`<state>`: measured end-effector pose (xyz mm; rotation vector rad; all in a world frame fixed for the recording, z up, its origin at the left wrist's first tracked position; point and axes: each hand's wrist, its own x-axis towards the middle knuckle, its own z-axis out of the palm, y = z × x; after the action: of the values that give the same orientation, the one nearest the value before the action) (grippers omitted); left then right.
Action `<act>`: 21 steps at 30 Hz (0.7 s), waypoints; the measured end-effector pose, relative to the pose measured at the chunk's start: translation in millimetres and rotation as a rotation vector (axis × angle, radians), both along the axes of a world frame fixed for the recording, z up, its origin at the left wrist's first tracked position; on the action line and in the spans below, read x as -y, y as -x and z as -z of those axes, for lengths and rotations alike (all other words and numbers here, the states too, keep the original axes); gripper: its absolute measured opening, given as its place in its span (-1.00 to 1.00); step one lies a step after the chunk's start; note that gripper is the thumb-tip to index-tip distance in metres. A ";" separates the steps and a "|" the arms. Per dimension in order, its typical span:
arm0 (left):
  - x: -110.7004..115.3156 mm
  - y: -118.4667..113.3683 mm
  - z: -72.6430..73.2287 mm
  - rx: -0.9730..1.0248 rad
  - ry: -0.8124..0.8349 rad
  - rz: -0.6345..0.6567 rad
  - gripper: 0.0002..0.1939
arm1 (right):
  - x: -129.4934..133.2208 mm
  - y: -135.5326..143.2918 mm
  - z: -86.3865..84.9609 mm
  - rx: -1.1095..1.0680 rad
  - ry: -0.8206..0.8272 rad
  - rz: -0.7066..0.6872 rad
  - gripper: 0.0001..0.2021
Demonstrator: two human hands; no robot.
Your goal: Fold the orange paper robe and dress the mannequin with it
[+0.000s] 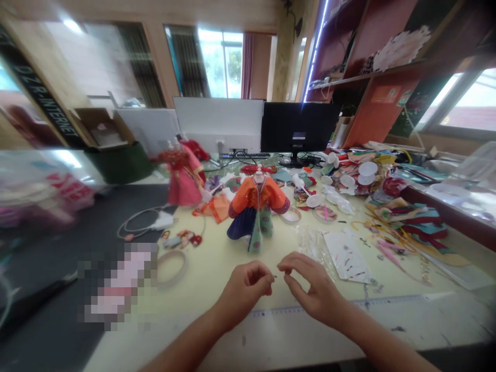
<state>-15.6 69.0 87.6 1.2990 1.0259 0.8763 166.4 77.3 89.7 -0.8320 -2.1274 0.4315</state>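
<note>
My left hand is pinched closed near the front of the table, with a tiny dark thing at its fingertips, too small to name. Just right of it, my right hand has thumb and fingers apart, holding nothing that I can see. Beyond both hands stands a small doll garment on a stand, with an orange top and a blue and green skirt. To the right lies a white sheet bearing small coloured pieces, beside a clear plastic bag. A clear ruler lies under and between my forearms.
Pink doll garments stand at the back left. A tape roll and a white charger lie to the left. Fabric scraps and white discs are heaped at the back right. Two monitors stand behind.
</note>
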 end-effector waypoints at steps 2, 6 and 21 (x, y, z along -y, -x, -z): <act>-1.4 3.9 -2.6 -0.084 -0.066 0.036 -0.85 | 0.3 3.1 -3.1 0.012 0.156 -0.056 -0.86; -3.6 9.5 -10.6 -0.266 -0.191 0.083 -0.85 | -0.9 8.4 -5.1 -0.014 0.303 -0.075 -0.89; -12.8 24.0 -46.1 -0.578 -0.483 0.286 -0.82 | -6.9 11.7 -15.0 -0.067 0.454 -0.156 -0.94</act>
<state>-39.6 81.8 133.7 2.1336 1.0569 0.5480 154.7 84.2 104.7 -0.8844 -2.0674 1.0373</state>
